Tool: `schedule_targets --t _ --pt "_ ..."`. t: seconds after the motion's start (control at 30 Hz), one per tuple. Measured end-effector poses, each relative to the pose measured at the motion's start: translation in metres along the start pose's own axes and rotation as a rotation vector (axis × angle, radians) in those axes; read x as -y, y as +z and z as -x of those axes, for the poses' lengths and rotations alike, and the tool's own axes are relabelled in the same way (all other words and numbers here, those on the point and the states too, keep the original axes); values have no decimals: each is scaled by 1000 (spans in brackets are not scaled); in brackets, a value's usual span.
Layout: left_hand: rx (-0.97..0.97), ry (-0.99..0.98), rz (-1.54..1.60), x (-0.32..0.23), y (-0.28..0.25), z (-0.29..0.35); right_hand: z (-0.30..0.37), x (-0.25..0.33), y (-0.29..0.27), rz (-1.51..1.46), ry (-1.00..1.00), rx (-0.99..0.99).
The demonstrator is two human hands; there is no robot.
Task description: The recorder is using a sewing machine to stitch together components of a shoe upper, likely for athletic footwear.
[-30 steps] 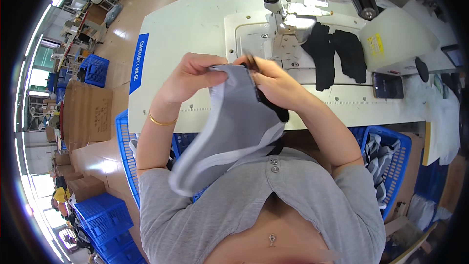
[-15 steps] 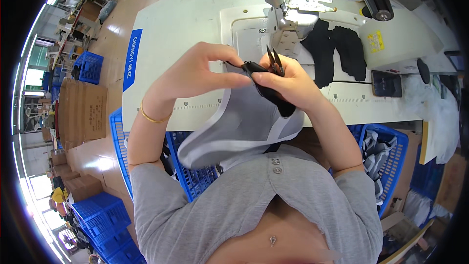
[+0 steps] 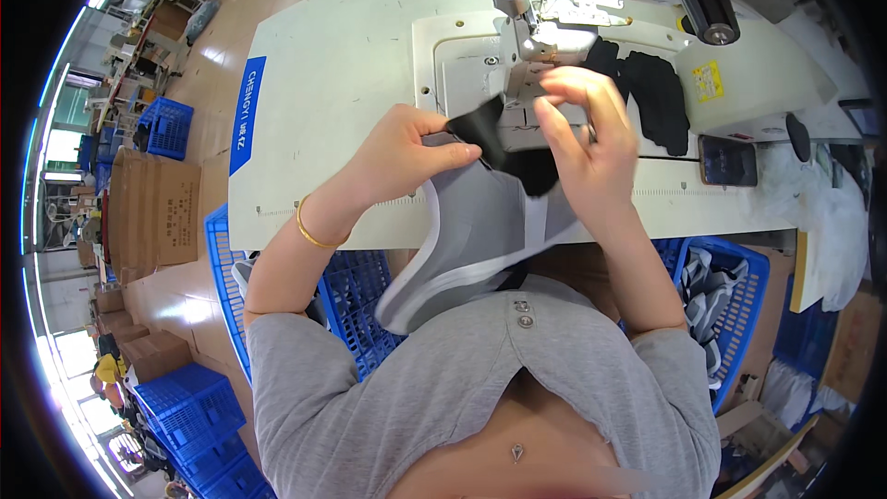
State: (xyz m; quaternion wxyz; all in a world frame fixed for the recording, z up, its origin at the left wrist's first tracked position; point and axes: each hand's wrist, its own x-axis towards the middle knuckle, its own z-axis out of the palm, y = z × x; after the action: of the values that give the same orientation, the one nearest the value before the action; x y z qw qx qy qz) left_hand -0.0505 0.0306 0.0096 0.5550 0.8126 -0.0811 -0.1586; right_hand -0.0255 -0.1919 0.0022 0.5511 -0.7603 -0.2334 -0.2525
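Note:
My left hand (image 3: 393,162) pinches the black edge of a grey and white fabric piece (image 3: 476,212) between thumb and fingers. Its black part (image 3: 531,171) hangs between my two hands, in front of the sewing machine. The lower end of the cloth drapes over the table edge toward my lap. My right hand (image 3: 596,143) is raised just right of the black part, fingers curled and somewhat blurred. A small dark bit of the thread snips (image 3: 591,133) shows among those fingers; most of the tool is hidden.
The sewing machine head (image 3: 527,32) stands beyond my hands on a white table (image 3: 333,111). Black fabric pieces (image 3: 654,102) and a phone (image 3: 727,161) lie to the right. Blue baskets (image 3: 753,291) with grey pieces stand below the table edge.
My right hand has let go of the black part and lifted up and right, turning the snips mostly out of sight. The left hand keeps its pinch while the cloth has swung right.

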Motion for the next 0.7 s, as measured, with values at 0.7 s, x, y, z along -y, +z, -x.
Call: schedule_targets --t 0.7 --pt "-100 86 377 -1 15 11 31 -17 -4 -480 195 378"
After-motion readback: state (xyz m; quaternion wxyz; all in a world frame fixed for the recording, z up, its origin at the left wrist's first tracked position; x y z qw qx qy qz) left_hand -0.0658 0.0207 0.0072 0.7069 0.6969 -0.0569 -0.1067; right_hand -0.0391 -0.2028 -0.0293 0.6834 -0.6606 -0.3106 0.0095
